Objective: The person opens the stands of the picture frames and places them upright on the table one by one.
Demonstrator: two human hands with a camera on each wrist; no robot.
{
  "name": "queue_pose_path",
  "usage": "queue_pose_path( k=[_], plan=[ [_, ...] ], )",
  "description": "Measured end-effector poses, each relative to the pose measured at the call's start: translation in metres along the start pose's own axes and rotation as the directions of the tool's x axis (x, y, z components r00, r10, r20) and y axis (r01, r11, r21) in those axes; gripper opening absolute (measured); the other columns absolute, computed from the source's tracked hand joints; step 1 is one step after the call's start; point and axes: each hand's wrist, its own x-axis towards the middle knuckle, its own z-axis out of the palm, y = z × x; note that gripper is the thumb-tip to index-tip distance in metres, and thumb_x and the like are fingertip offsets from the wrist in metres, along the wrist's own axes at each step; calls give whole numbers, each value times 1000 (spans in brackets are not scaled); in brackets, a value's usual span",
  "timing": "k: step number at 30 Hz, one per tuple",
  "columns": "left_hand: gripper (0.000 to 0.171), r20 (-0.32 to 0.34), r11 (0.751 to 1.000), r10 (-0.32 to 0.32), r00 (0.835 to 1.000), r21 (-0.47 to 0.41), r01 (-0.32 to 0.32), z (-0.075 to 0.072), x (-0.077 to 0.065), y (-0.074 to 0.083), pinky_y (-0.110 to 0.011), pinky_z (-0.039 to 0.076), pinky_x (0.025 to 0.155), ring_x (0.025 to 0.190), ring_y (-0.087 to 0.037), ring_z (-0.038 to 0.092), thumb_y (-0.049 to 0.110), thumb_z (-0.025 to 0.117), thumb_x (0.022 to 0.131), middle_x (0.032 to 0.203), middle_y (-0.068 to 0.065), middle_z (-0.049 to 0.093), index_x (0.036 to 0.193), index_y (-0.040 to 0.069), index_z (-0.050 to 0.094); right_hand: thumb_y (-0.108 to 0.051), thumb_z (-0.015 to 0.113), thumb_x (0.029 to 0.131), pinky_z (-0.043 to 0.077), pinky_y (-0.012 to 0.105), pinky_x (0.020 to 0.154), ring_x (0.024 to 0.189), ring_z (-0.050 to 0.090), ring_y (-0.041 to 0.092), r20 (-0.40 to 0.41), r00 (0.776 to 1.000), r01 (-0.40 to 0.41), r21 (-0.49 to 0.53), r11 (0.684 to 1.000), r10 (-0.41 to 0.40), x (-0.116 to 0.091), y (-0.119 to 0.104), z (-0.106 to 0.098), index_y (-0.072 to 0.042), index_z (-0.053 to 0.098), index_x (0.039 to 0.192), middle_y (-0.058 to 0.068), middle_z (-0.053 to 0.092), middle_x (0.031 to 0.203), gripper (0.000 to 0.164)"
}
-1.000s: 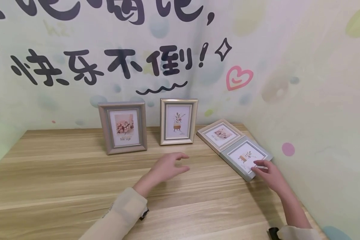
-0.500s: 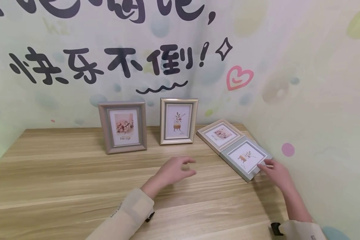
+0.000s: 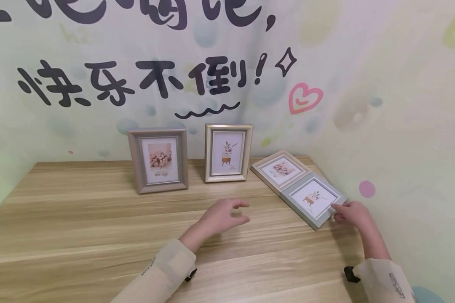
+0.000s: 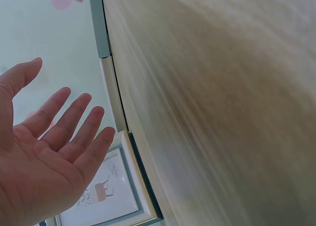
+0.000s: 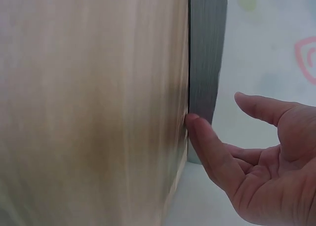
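A grey-green picture frame (image 3: 313,199) lies face up at the right of the wooden table, edge to edge with a beige frame (image 3: 282,168). At its near right corner is my right hand (image 3: 353,213), one finger reaching over the border and others bent at the side. The right wrist view shows a fingertip low against the frame's grey side (image 5: 206,53), with the thumb spread apart. My left hand (image 3: 223,215) hovers over the middle of the table, holding nothing. Its palm and fingers (image 4: 81,119) show relaxed in the left wrist view.
Two frames stand upright near the back wall: a brown one (image 3: 159,162) with a flower picture and a pale gold one (image 3: 228,153) with a plant picture. A patterned wall (image 3: 413,139) rises close along the table's right edge. Both sleeves are cream coloured.
My right hand has shifted right, from over the grey-green frame to its near right edge, its fingers bending there. My left hand has moved slightly right. The frames have stayed in place.
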Motion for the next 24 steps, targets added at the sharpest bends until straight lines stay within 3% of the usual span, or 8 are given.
queue_pose_path(
  k=[4, 8, 15, 24],
  plan=[
    [44, -3, 1000, 8, 1000, -1, -8, 0, -1, 1, -50, 48, 109, 129, -31, 58, 31, 69, 93, 139, -5, 63, 133, 14, 63, -36, 54, 101, 52, 23, 64, 66, 63, 8, 0, 1000, -7, -21, 1000, 7, 2, 1, -1, 7, 67, 86, -1, 70, 66, 47],
    [43, -5, 1000, 10, 1000, -11, -10, 1, -2, 1, -51, 48, 108, 128, -32, 59, 30, 69, 93, 137, -6, 64, 132, 13, 64, -44, 58, 98, 41, 25, 64, 64, 58, 13, -15, 1000, -24, -93, 995, 22, 2, 0, 1, -3, 66, 72, -2, 65, 60, 48],
    [42, -4, 1000, -7, 1000, -10, 7, 5, -5, -2, -50, 49, 107, 127, -31, 59, 32, 69, 93, 136, -6, 65, 131, 14, 65, -35, 69, 90, 47, 23, 57, 58, 62, 10, -31, 998, -65, -45, 997, 64, 6, -2, 9, 5, 63, 85, 0, 65, 58, 41],
    [43, -17, 1000, -8, 1000, 0, 8, 3, -6, -2, -52, 49, 106, 127, -31, 60, 33, 69, 93, 137, -7, 64, 131, 15, 64, -26, 68, 90, 55, 23, 55, 53, 63, 8, -20, 996, -91, 37, 995, 92, 9, -7, 9, 11, 58, 93, 1, 63, 57, 39]
  ],
)
